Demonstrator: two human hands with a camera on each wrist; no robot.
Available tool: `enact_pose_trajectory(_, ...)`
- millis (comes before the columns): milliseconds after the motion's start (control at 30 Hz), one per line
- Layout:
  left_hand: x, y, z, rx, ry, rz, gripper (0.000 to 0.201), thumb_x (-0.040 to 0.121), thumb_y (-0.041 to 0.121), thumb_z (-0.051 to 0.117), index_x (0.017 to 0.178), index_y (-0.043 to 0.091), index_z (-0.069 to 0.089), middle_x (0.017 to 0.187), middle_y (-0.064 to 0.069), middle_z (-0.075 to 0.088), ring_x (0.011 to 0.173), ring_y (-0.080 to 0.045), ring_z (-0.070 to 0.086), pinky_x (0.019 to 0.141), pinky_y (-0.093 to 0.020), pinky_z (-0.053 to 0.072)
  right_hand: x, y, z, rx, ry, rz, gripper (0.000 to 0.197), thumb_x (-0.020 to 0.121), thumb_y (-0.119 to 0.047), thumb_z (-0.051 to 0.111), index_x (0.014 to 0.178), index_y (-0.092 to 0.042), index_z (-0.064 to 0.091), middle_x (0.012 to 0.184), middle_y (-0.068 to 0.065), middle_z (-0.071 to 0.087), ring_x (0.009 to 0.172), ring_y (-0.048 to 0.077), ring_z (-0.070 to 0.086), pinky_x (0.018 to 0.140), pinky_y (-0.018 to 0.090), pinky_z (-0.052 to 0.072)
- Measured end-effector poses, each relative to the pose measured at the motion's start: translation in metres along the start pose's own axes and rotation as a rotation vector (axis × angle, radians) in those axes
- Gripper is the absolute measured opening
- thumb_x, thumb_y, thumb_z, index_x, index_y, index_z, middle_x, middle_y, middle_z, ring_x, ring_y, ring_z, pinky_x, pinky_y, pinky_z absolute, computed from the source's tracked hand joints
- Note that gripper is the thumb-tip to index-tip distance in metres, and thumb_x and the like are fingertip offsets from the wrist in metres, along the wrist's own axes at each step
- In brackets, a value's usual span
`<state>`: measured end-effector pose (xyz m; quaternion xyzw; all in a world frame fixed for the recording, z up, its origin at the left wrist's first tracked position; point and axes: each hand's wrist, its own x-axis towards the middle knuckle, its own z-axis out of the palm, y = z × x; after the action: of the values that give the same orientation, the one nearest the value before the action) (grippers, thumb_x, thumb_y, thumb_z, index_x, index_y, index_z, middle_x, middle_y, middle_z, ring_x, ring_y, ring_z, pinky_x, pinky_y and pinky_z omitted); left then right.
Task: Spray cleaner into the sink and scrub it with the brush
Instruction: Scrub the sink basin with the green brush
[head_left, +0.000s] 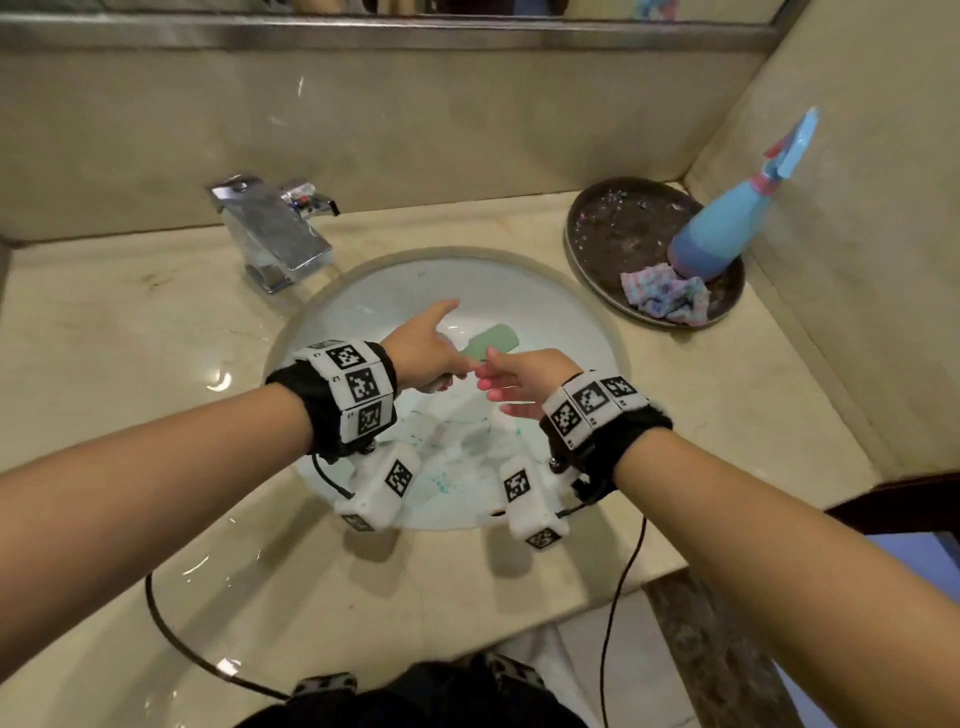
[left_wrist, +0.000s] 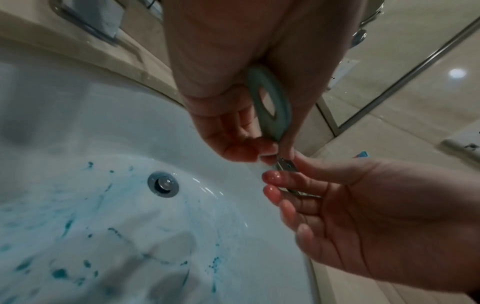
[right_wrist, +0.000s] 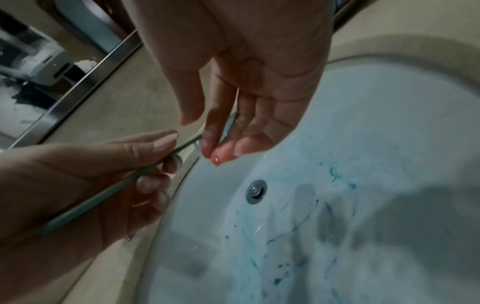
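left hand (head_left: 423, 353) grips green brush (head_left: 491, 340) over sink (head_left: 582, 332); long axis toward 2 o'clock. right hand (head_left: 522, 382) at 3 o'clock of it, fingers loose, empty, touching the brush. spray bottle (head_left: 719, 234) far, 2 o'clock.

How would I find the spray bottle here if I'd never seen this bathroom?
Start at the round white sink, then look right to the dark round tray in the counter's corner. The spray bottle stands on it, blue and cone-shaped, beside a crumpled cloth.
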<state>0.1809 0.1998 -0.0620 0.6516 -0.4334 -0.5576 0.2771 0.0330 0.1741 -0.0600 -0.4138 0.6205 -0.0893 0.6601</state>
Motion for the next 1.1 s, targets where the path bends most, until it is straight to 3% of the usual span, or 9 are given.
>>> enact_pose_trajectory(200,-0.014,0.008,-0.01,0.082,-0.013,0.068,0.091,0.08,0.009,0.072,0.15,0.024,0.016,0.071,0.001,0.059,0.054,-0.009,0.051,0.045,-0.013,0.042,0.002,-0.011,0.013,0.161,0.079,0.017,0.021,0.09,-0.023,0.062,0.072,-0.011,0.058,0.068,0.0,0.058,0.059,0.007,0.05,0.059,0.019,0.041)
enact_pose_trajectory(333,-0.02,0.004,-0.017,-0.003,-0.01,0.027,0.08,0.083,0.002,0.067,0.148,0.019,0.024,0.076,0.001,0.061,0.063,-0.008,0.056,0.05,-0.013,0.047,0.007,-0.02,0.018,0.196,0.125,-0.074,0.021,0.089,-0.016,0.062,0.07,-0.009,0.059,0.051,-0.003,0.06,0.057,0.009,0.05,0.055,0.019,0.041)
enact_pose_trajectory(400,-0.023,0.001,-0.019,-0.068,0.001,0.001,0.073,0.083,-0.004,0.064,0.144,0.012,0.029,0.077,-0.004,0.06,0.065,-0.013,0.057,0.05,-0.015,0.051,0.007,-0.022,0.02,0.191,0.113,-0.101,0.019,0.089,-0.017,0.062,0.072,-0.01,0.061,0.063,0.001,0.062,0.06,0.01,0.053,0.058,0.02,0.044)
enact_pose_trajectory(533,-0.024,-0.003,-0.019,-0.064,0.059,0.028,0.078,0.077,-0.009,0.069,0.142,0.009,0.03,0.073,-0.007,0.061,0.062,-0.014,0.059,0.054,-0.016,0.054,0.004,-0.015,0.027,0.066,-0.119,-0.029,0.012,0.091,-0.024,0.06,0.086,-0.014,0.064,0.083,0.003,0.066,0.077,0.015,0.061,0.072,0.026,0.05)
enact_pose_trajectory(633,-0.024,-0.005,-0.016,0.088,0.065,0.042,0.094,0.073,0.004,0.077,0.148,0.019,0.021,0.085,-0.01,0.068,0.068,-0.019,0.064,0.067,-0.025,0.056,0.01,-0.012,0.027,0.057,-0.053,-0.066,0.013,0.094,-0.013,0.053,0.084,-0.011,0.061,0.085,0.008,0.065,0.08,0.022,0.062,0.08,0.036,0.053)
enact_pose_trajectory(733,-0.027,-0.007,-0.019,0.264,-0.044,-0.049,0.098,0.077,0.023,0.076,0.15,0.023,0.011,0.119,-0.01,0.06,0.079,-0.021,0.063,0.076,-0.03,0.053,0.02,-0.012,0.011,0.068,0.097,-0.089,0.026,0.099,-0.009,0.043,0.074,-0.009,0.051,0.069,0.01,0.056,0.059,0.021,0.054,0.052,0.029,0.053)
enact_pose_trajectory(800,-0.031,-0.013,-0.03,0.394,-0.079,-0.092,0.088,0.08,0.031,0.072,0.149,0.022,0.018,0.12,-0.001,0.056,0.092,-0.019,0.06,0.08,-0.026,0.047,0.025,-0.008,-0.003,-0.211,0.129,-0.102,0.03,0.097,-0.01,0.043,0.069,-0.009,0.05,0.062,0.009,0.05,0.05,0.018,0.045,0.043,0.023,0.046)
enact_pose_trajectory(933,-0.039,-0.039,-0.055,0.546,0.072,-0.214,0.072,0.081,0.04,0.069,0.142,0.018,0.036,0.135,-0.003,0.053,0.123,-0.021,0.049,0.101,-0.028,0.036,0.036,0.008,-0.017,-1.198,-0.035,-0.055,0.042,0.095,-0.03,0.049,0.057,-0.013,0.052,0.055,0.0,0.051,0.048,0.013,0.045,0.062,0.024,0.042)
enact_pose_trajectory(1100,-0.051,-0.064,-0.057,0.567,0.012,-0.371,0.064,0.084,0.041,0.065,0.138,0.016,0.043,0.138,-0.005,0.048,0.124,-0.023,0.047,0.103,-0.031,0.037,0.067,0.027,-0.012,-1.42,-0.146,0.018,0.047,0.086,-0.044,0.06,0.048,-0.016,0.054,0.039,-0.006,0.052,0.041,0.012,0.047,0.051,0.02,0.039)
